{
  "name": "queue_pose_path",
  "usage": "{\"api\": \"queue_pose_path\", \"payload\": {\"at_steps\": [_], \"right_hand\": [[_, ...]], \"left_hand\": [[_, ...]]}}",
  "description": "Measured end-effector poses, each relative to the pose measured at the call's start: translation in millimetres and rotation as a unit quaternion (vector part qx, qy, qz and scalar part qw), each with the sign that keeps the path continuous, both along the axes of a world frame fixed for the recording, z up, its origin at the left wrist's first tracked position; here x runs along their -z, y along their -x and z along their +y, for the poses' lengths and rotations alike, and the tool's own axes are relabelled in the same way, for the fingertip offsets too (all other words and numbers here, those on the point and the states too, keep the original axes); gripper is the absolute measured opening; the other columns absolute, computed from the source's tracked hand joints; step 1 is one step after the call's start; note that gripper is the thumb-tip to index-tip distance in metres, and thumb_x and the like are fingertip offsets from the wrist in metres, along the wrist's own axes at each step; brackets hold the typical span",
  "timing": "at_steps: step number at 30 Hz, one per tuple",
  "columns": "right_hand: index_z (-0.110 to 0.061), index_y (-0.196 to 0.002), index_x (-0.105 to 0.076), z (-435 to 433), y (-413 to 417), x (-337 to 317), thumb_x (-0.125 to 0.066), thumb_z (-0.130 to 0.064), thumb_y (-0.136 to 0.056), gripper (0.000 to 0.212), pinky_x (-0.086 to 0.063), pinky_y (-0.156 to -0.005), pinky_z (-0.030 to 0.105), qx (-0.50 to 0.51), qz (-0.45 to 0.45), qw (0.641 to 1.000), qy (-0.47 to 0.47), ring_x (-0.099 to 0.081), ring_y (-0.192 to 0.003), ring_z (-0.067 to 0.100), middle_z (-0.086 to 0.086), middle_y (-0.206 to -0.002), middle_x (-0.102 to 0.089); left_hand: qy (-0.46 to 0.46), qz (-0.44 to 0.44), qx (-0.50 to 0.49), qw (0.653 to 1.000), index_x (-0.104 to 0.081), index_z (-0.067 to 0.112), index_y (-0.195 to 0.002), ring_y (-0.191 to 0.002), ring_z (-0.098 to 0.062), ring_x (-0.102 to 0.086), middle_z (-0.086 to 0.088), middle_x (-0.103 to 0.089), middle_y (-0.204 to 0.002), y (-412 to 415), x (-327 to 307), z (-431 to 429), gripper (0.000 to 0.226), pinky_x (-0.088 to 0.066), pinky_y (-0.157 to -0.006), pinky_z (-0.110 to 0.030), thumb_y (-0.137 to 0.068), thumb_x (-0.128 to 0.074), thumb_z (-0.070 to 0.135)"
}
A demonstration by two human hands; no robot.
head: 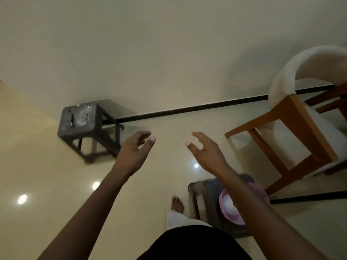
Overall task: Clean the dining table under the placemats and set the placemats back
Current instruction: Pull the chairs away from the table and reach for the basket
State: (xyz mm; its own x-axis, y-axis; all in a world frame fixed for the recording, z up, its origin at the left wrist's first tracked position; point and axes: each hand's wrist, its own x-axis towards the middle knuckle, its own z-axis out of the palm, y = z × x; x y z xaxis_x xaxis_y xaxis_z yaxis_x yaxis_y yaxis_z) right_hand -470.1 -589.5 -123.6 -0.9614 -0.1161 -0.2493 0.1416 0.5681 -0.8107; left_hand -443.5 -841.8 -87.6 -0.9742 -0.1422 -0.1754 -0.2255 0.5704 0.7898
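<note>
Place: you're standing in a home, in a dining-room corner.
Clues: a cushioned wooden chair; left of the chair, a dark stool on glossy floor tiles.

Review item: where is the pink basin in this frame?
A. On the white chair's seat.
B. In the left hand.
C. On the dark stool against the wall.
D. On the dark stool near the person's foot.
D: the pink basin rests on the near dark stool beside the bare foot, while the left hand and right hand are both empty.
</note>
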Motion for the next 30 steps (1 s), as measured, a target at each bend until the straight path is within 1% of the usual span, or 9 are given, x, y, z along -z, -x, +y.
{"api": "queue_pose_path", "payload": {"at_steps": [6,10,15,17,18,21,22,25,30], "right_hand": [[-0.03,-0.153,-0.047,18.2,130.0,-6.7,-0.059,-0.052,-0.101,0.058,-0.041,-0.114,0.035,0.076,-0.002,0.997,0.0,-0.045,-0.145,0.013,-0.006,-0.157,-0.049],[-0.029,-0.152,-0.048,38.2,209.6,-11.9,-0.059,-0.051,-0.101,0.057,-0.043,-0.114,0.035,0.149,0.014,0.989,-0.004,-0.045,-0.144,0.012,-0.006,-0.156,-0.05],[-0.028,-0.151,-0.049,67.5,291.9,-17.3,-0.062,-0.048,-0.1,0.056,-0.045,-0.115,0.041,0.273,0.019,0.962,-0.001,-0.048,-0.143,0.017,-0.002,-0.156,-0.05],[-0.029,-0.152,-0.049,80.4,316.4,-24.4,-0.062,-0.048,-0.1,0.056,-0.046,-0.114,0.042,0.341,0.008,0.94,0.004,-0.049,-0.142,0.017,-0.001,-0.156,-0.049],[-0.029,-0.152,-0.049,84.8,322.9,-30.0,-0.062,-0.047,-0.101,0.056,-0.047,-0.11,0.038,0.363,0.002,0.932,0.007,-0.049,-0.141,0.016,-0.001,-0.157,-0.048],[-0.027,-0.151,-0.05,109.2,350.9,-39.7,-0.06,-0.044,-0.102,0.052,-0.048,-0.085,0.013,0.452,0.018,0.892,0.01,-0.056,-0.113,-0.002,-0.009,-0.15,-0.048],[-0.027,-0.15,-0.051,117.9,356.9,-40.6,-0.06,-0.045,-0.102,0.052,-0.049,-0.085,0.015,0.482,0.013,0.876,0.006,-0.057,-0.112,-0.002,-0.008,-0.15,-0.05],[-0.027,-0.148,-0.052,138.1,363.4,-39.2,-0.061,-0.048,-0.1,0.054,-0.049,-0.105,0.039,0.567,0.016,0.824,0.003,-0.054,-0.133,0.018,-0.001,-0.152,-0.054],[-0.026,-0.149,-0.053,193.1,385.0,-35.1,-0.063,-0.043,-0.1,0.052,-0.055,-0.098,0.038,0.665,0.025,0.747,-0.001,-0.056,-0.125,0.014,-0.002,-0.145,-0.057]], "left_hand": [[-0.009,0.021,0.062,0.998,-0.068,0.029,-0.13,-0.116,-0.005,-0.066,0.011,-0.071,-0.125,176.6,-6.3,8.5,0.036,-0.05,-0.094,-0.029,-0.101,-0.062,0.049],[-0.031,0.027,0.119,0.992,-0.07,0.029,-0.126,-0.112,0.006,-0.064,0.016,-0.072,-0.12,288.4,-4.7,35.0,0.03,-0.05,-0.093,-0.028,-0.1,-0.064,0.045],[-0.042,0.02,0.237,0.97,-0.068,0.031,-0.13,-0.117,-0.003,-0.064,0.018,-0.069,-0.128,424.8,-2.2,83.8,0.033,-0.042,-0.082,-0.011,-0.101,-0.062,0.047],[-0.041,0.012,0.283,0.958,-0.068,0.03,-0.13,-0.118,-0.004,-0.064,0.016,-0.069,-0.129,478.7,-3.5,107.1,0.034,-0.041,-0.083,-0.01,-0.101,-0.062,0.047],[-0.042,0.015,0.307,0.951,-0.068,0.03,-0.131,-0.119,-0.005,-0.065,0.015,-0.07,-0.128,498.7,-6.0,117.2,0.035,-0.041,-0.083,-0.01,-0.101,-0.062,0.047],[-0.042,0.025,0.397,0.916,-0.068,0.027,-0.132,-0.117,-0.007,-0.065,0.012,-0.07,-0.128,566.7,-13.3,166.9,0.035,-0.042,-0.081,-0.009,-0.102,-0.063,0.043],[-0.037,0.024,0.422,0.905,-0.069,0.026,-0.132,-0.115,-0.007,-0.065,0.012,-0.069,-0.126,584.0,-13.6,184.5,0.035,-0.041,-0.081,-0.008,-0.102,-0.063,0.042],[-0.043,0.022,0.501,0.864,-0.07,0.026,-0.128,-0.111,-0.004,-0.065,0.012,-0.071,-0.122,619.2,-15.8,235.6,0.031,-0.042,-0.081,-0.008,-0.101,-0.065,0.04],[-0.048,0.023,0.593,0.804,-0.069,0.03,-0.13,-0.116,-0.007,-0.066,0.012,-0.071,-0.126,674.5,-12.0,339.7,0.036,-0.046,-0.087,-0.019,-0.099,-0.066,0.049]]}}
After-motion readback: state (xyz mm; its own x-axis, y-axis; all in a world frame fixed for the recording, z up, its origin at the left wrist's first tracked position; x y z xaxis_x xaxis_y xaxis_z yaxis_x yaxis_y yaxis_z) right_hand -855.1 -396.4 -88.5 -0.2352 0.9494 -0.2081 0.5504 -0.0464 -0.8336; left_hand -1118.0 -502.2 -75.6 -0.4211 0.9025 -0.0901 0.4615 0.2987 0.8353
